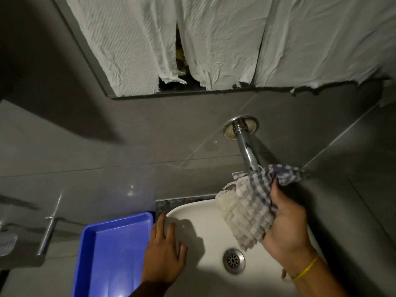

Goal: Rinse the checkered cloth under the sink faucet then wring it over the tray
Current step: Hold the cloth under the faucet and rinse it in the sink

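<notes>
My right hand [287, 224] grips the checkered cloth [248, 209], a white and blue-grey weave, and holds it up against the end of the chrome faucet [246, 146] that juts from the tiled wall. The cloth hides the spout's tip; no water stream shows. Below lies the white sink [205, 236] with its metal drain [234, 260]. My left hand [165, 251] rests flat with fingers spread on the sink's left rim. The blue tray [102, 249] sits left of the sink, touching my left hand's side.
A mirror covered with torn white paper towels [214, 39] hangs above the faucet. A chrome bar [50, 226] sticks out of the wall at the left. A dark speckled counter edge [184, 201] runs behind the sink.
</notes>
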